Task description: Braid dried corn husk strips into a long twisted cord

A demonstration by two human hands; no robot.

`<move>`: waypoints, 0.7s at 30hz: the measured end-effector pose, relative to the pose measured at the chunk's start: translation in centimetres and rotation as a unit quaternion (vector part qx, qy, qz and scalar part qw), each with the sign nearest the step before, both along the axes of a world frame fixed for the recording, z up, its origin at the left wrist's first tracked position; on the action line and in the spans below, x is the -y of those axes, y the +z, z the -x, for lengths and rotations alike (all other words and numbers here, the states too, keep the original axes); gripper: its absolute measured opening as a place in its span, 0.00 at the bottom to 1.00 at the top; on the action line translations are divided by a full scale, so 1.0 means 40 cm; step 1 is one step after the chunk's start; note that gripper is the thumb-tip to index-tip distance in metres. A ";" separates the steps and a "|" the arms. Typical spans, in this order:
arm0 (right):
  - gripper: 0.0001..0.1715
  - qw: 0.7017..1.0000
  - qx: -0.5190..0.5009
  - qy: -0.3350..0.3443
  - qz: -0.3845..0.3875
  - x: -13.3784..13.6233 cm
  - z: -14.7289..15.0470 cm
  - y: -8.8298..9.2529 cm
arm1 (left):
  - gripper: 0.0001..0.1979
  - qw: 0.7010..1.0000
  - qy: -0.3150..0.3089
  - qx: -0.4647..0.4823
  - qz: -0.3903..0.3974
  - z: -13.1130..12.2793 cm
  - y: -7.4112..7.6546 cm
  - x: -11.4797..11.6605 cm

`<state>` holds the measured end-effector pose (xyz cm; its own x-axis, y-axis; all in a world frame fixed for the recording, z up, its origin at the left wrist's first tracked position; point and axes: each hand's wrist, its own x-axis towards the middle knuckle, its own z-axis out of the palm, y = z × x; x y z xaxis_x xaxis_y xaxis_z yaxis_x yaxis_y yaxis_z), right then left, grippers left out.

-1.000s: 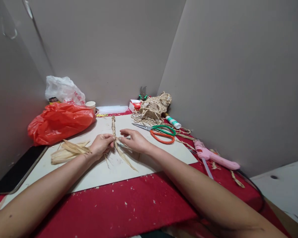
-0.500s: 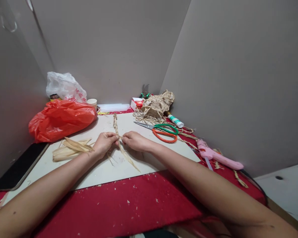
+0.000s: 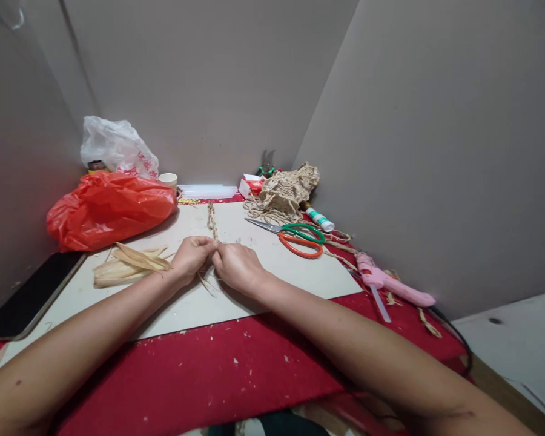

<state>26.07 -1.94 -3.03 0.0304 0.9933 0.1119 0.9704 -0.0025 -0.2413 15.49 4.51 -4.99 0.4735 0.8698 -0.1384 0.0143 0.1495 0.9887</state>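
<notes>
Dry husks (image 3: 129, 267) lie at nine o'clock of the left hand (image 3: 194, 257), which pinches the braided cord (image 3: 212, 220), stretching to twelve o'clock. At three o'clock, the right hand (image 3: 237, 265) is curled; what it holds, I cannot tell.

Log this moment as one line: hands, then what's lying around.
left hand: pinching near end of braid; right hand: at same end; scissors, dry leaves: on white board

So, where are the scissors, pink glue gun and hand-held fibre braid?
Scissors (image 3: 278, 230), head view: the pivot.
Pink glue gun (image 3: 384, 281), head view: the body.
Fibre braid (image 3: 213, 221), head view: the exposed length.
</notes>
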 end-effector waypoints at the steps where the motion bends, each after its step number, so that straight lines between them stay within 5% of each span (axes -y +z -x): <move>1: 0.21 1.000 -0.004 0.015 0.007 0.000 -0.003 0.006 | 0.07 1.000 0.002 0.005 0.005 0.000 -0.001 -0.003; 5: 0.23 0.994 -0.076 0.068 0.030 -0.005 -0.048 0.051 | 0.07 0.999 -0.007 0.035 0.031 0.004 0.011 -0.010; 11: 0.22 0.951 -0.304 -0.005 -0.051 -0.050 -0.111 0.067 | 0.05 0.994 -0.031 0.053 0.096 0.016 0.036 -0.020; 17: 0.20 0.802 -0.569 0.045 0.178 -0.075 -0.073 0.013 | 0.07 0.994 -0.040 0.057 0.081 0.017 0.030 -0.026; 21: 0.24 0.805 -0.545 0.043 0.231 -0.073 -0.078 0.021 | 0.09 0.998 -0.034 0.022 0.054 0.015 0.034 -0.017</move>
